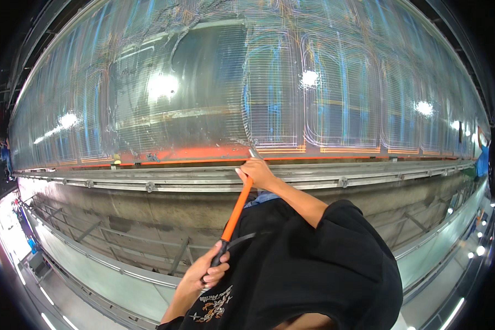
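A long orange-handled tool (237,212) with a black grip slants up in front of my body. My left hand (210,268) is closed round the black grip at its lower end. Higher up, my right hand (257,175) is closed on the upper end of the orange handle. A short grey metal tip (252,153) shows just past my right fingers, at the near edge of a large glossy panel (187,66). Most of the tool's head is hidden by that hand. Fine coloured lines cover much of the panel. A torn, frayed line (246,99) borders a smoother patch.
Along the panel's near side runs an orange strip (176,154), then a metal rail (198,184) with bolts. Below the rail is a trough-like recess with metal framing (148,247). Bright lamp reflections lie on the panel. Another person (5,154) is at the far left edge.
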### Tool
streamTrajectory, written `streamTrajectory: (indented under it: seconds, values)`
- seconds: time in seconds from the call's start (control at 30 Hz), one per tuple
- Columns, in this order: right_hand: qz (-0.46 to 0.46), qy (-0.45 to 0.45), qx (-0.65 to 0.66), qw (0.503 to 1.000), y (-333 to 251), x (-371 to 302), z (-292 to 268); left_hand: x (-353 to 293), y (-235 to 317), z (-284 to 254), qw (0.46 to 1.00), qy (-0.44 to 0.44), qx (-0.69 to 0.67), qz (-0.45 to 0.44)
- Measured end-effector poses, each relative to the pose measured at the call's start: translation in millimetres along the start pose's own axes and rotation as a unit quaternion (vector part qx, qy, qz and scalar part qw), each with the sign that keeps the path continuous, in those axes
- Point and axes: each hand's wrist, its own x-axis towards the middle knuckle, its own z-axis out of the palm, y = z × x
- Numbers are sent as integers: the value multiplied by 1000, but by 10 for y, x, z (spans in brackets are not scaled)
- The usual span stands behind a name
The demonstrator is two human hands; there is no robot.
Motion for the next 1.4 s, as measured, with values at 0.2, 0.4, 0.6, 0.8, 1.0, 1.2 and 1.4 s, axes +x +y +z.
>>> streamTrajectory:
  seconds: [0.2, 0.4, 0.6, 0.8, 1.0, 1.2, 1.4]
  values:
    - [-45, -12, 15, 999, 298, 103, 28, -36, 91, 227, 998, 39, -30, -43]
    - [-34, 50, 39, 997, 759, 1211, -23, -406, 1488, 881, 997, 59, 11, -56]
    - [-72, 129, 19, 989, 1453, 2509, -196, -609, 2860, 1702, 984, 158, 56, -66]
    - [-143, 188, -16, 972, 2555, 3984, -1015, -342, 4037, 2398, 995, 93, -25, -10]
    - [-122, 120, -46, 984, 3028, 4711, -1506, 50, 4531, 2418, 984, -99, -128, 70]
    - [-75, -62, -49, 994, 2497, 3926, -911, 44, 3548, 1751, 969, -161, -167, 88]
    - [-51, -165, -3, 985, 937, 2341, 51, -272, 1591, 464, 952, -130, -264, 81]
